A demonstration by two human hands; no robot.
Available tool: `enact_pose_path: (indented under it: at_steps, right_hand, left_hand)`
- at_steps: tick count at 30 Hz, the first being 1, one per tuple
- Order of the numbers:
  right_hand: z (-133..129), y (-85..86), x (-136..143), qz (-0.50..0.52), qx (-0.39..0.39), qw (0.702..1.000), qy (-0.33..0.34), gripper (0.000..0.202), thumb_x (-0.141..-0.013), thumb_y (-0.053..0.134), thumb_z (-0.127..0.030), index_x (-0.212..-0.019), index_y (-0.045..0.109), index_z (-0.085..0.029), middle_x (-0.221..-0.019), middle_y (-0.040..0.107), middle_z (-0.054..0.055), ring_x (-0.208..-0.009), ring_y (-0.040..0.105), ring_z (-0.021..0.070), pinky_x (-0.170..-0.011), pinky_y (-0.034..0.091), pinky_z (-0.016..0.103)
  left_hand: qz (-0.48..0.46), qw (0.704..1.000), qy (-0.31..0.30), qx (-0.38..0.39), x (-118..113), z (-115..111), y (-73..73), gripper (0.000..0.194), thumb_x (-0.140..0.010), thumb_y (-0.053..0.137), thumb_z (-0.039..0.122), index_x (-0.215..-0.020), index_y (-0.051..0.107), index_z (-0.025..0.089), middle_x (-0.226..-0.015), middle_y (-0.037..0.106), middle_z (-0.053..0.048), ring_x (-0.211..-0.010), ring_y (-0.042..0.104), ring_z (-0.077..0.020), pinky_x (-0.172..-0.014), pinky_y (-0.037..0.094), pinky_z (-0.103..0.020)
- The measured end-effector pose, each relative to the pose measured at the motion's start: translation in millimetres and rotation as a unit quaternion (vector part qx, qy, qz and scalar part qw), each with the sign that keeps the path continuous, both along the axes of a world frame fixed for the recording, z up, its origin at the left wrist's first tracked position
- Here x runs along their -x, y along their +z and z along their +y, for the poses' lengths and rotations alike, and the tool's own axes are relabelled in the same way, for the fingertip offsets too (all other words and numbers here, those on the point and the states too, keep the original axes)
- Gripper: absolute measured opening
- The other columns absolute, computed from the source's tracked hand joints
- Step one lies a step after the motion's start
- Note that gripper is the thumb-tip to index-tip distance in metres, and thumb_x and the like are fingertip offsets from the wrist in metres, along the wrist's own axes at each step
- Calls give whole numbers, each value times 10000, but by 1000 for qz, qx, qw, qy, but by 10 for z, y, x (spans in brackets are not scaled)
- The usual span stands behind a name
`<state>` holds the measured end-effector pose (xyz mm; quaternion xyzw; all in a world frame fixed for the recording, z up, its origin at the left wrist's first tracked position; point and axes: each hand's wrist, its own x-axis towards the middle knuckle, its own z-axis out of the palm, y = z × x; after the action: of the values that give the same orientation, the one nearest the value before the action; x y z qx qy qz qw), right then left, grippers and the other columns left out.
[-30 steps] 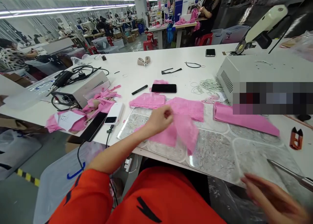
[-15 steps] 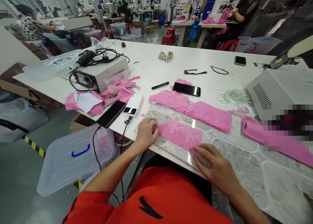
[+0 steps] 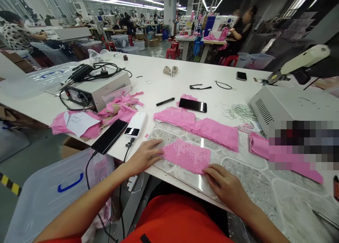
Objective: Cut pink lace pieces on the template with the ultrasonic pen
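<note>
A pink lace piece [image 3: 186, 156] lies flat on the grey marble-patterned mat [image 3: 247, 172] in front of me. At its left end is my left hand [image 3: 145, 155], its fingers stretched out and apart, fingertips by the lace's edge. My right hand [image 3: 227, 184] has thumb and fingers together at the lower right corner of the lace. Just beyond, two overlapping stacks of pink lace pieces [image 3: 215, 131] lie along the back of the mat. Folded pink fabric [image 3: 258, 146] rests to the right, partly pixelated.
A phone [image 3: 192, 105] and a black pen [image 3: 165, 101] lie behind the stacks. To the left are a white power bank [image 3: 136, 124], a cabled black phone [image 3: 109, 136], pink scraps [image 3: 122, 108] and a grey box [image 3: 104, 89]. A machine [image 3: 296, 101] stands right; tweezers [image 3: 325, 220] lie front right.
My left fingers have opened from a pinch at the lace's left end and stretched out. My right fingers have drawn closer together at the corner. The camera view has tilted up.
</note>
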<state>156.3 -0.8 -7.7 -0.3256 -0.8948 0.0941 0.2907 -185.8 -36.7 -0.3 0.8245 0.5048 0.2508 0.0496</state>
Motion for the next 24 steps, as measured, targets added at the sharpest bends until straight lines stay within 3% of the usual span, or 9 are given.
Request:
enact_pose_path:
  at_steps: [4, 8, 11, 14, 16, 19, 22, 24]
  right_hand:
    - [174, 235, 65, 7, 124, 992, 15, 203, -910, 485, -210, -837, 674, -221, -773, 693, 35, -606, 634, 132, -536, 525, 249]
    - [660, 639, 160, 47, 227, 973, -19, 217, -850, 546, -336, -724, 667, -207, -605, 620, 6, -494, 513, 120, -451, 413, 245]
    - [1201, 918, 312, 50, 227, 972, -31, 242, -795, 576, -382, -686, 690, -199, -548, 594, -2, -467, 477, 116, -447, 377, 250]
    - [1721, 1085, 533, 81, 180, 979, -52, 214, -790, 575, -356, -752, 709, -194, -596, 612, 6, -522, 496, 123, -507, 400, 266]
    - [1968, 1098, 685, 108, 136, 983, -61, 174, -767, 580, -313, -771, 706, -193, -731, 656, 32, -622, 535, 134, -592, 440, 285]
    - [2120, 952, 867, 113, 107, 987, -51, 142, -740, 583, -247, -772, 712, -196, -841, 674, 52, -674, 555, 139, -665, 468, 308]
    - [2048, 698, 920, 87, 124, 988, -24, 124, -718, 597, -209, -738, 720, -209, -806, 685, 38, -674, 588, 141, -686, 492, 308]
    - [1931, 552, 845, 85, 136, 987, -29, 174, -740, 586, -219, -822, 739, -213, -829, 704, 39, -689, 611, 144, -699, 513, 310]
  left_hand:
    - [-15, 999, -40, 15, 44, 215, 102, 182, -972, 535, 208, -911, 706, 198, -1271, 656, -110, -1171, 642, -214, -995, 539, -373]
    - [-55, 995, -22, 82, 86, 690, 415, 162, -921, 558, 198, -819, 684, 201, -1215, 684, -77, -1073, 683, -195, -961, 549, -336]
    - [-62, 996, 12, 64, 196, 1227, 697, 152, -902, 560, 211, -806, 678, 201, -1222, 680, -73, -1103, 667, -212, -1016, 511, -372]
    - [-71, 996, 51, 31, 346, 1706, 914, 161, -900, 537, 215, -815, 673, 191, -1251, 659, -88, -1174, 624, -226, -1078, 456, -397]
    - [-74, 995, 71, 9, 443, 1890, 966, 181, -918, 508, 235, -858, 671, 183, -1312, 620, -106, -1234, 580, -232, -1104, 426, -412]
    - [-59, 996, 70, 9, 574, 1938, 865, 182, -911, 516, 258, -847, 670, 184, -1308, 619, -109, -1227, 581, -235, -1092, 436, -414]
    - [-25, 998, 47, 36, 668, 1831, 644, 164, -865, 576, 279, -759, 670, 197, -1187, 678, -95, -1096, 650, -234, -1013, 502, -399]
    - [-8, 998, 39, 38, 670, 1746, 523, 161, -860, 585, 298, -775, 683, 201, -1150, 686, -98, -1066, 657, -242, -983, 518, -411]
